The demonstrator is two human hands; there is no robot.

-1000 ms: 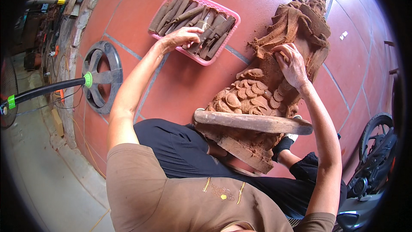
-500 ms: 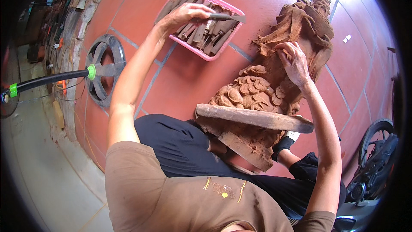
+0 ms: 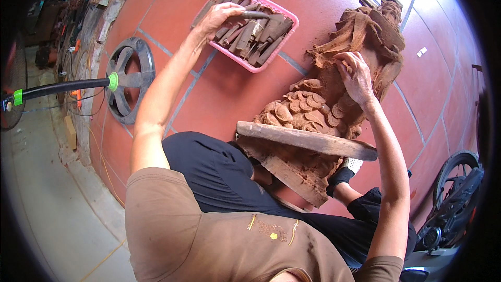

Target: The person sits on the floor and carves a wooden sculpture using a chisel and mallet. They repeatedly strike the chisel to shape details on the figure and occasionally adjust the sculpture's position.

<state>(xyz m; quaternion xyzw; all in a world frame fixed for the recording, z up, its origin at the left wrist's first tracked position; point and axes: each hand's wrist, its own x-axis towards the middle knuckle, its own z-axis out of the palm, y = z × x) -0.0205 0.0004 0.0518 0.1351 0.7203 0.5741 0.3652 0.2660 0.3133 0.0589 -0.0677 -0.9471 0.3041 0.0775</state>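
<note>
My left hand point(image 3: 222, 14) pinches a wooden tool point(image 3: 254, 15) above the pink basket's point(image 3: 288, 20) near-left corner, while my right hand point(image 3: 356, 75) spreads flat on the clay sculpture point(image 3: 334, 99), steadying it against my lap.

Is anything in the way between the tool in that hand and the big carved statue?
Nothing visible. The left hand holds a chisel above the pink basket; only bare red floor tiles lie between it and the wooden carving.
</note>
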